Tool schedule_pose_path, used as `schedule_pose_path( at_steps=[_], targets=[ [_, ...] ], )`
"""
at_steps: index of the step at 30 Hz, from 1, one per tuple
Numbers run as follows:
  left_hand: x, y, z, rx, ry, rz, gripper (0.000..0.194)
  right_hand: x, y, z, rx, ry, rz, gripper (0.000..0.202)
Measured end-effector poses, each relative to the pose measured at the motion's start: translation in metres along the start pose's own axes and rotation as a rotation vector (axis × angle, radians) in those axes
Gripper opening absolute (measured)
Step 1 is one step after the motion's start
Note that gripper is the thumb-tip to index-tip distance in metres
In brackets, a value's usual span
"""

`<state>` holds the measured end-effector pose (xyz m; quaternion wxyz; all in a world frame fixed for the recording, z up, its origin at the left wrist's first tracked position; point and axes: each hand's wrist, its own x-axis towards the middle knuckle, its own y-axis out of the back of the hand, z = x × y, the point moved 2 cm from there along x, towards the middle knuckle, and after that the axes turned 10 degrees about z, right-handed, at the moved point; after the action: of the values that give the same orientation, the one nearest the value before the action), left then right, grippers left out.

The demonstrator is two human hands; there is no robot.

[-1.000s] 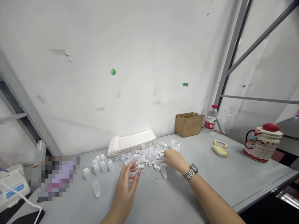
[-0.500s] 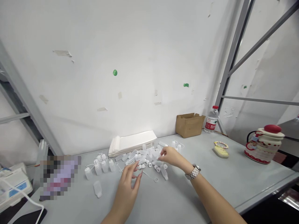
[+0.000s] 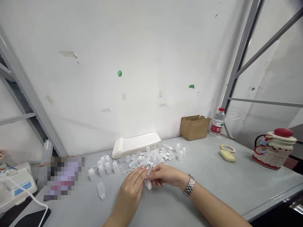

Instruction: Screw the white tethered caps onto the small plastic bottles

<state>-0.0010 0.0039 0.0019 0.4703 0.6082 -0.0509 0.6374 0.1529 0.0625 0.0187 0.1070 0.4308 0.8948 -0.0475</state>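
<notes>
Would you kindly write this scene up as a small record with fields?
Left hand: at a small translucent bottle, its grip partly hidden
Right hand: fingers on the same bottle
Right wrist: metal watch
Beyond hands: loose pile of small bottles and caps
Left of pile: cluster of upright capped bottles
Table back: white stack, cardboard box, red-capped bottle
Table right: beaded loop, yellow item, red-lidded jar

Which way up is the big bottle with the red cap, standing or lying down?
The red-capped bottle is standing upright: its cap points up and its base rests on the table.
</notes>
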Motion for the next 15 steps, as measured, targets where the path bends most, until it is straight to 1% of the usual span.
schedule_pose_path(
  at_steps=[1, 2, 4, 5, 6, 7, 8, 10, 11, 13, 15],
  targets=[
    [0.002, 0.001, -0.002, -0.030, 0.086, 0.010, 0.034, 0.001, 0.002, -0.001, -0.016, 0.031, 0.038, 0.034],
    [0.004, 0.002, -0.004, -0.064, 0.215, 0.020, 0.029, 0.001, 0.005, -0.003, -0.042, 0.071, 0.100, 0.036],
    [0.008, 0.004, -0.008, -0.158, 0.558, 0.039, 0.022, 0.000, 0.012, -0.007, -0.149, 0.139, 0.287, 0.035],
    [0.010, 0.005, -0.011, -0.225, 0.752, 0.046, 0.024, -0.001, 0.015, -0.009, -0.242, 0.166, 0.390, 0.030],
    [0.013, 0.005, -0.012, -0.321, 0.904, 0.058, 0.026, -0.002, 0.018, -0.010, -0.355, 0.187, 0.481, 0.024],
    [0.015, 0.006, -0.014, -0.425, 1.018, 0.090, 0.028, -0.004, 0.019, -0.010, -0.475, 0.198, 0.544, 0.017],
    [0.016, 0.007, -0.016, -0.515, 1.116, 0.130, 0.030, -0.005, 0.019, -0.009, -0.586, 0.200, 0.573, 0.013],
    [0.017, 0.008, -0.020, -0.656, 1.249, 0.226, 0.029, -0.007, 0.018, -0.006, -0.738, 0.203, 0.571, 0.012],
    [0.017, 0.008, -0.022, -0.706, 1.302, 0.265, 0.027, -0.007, 0.016, -0.004, -0.772, 0.200, 0.561, 0.013],
    [0.015, 0.006, -0.024, -0.802, 1.373, 0.313, 0.017, -0.006, 0.013, -0.003, -0.787, 0.230, 0.570, 0.010],
    [0.014, 0.004, -0.024, -0.886, 1.415, 0.330, 0.008, -0.007, 0.009, -0.008, -0.736, 0.329, 0.603, 0.008]
  ],
)
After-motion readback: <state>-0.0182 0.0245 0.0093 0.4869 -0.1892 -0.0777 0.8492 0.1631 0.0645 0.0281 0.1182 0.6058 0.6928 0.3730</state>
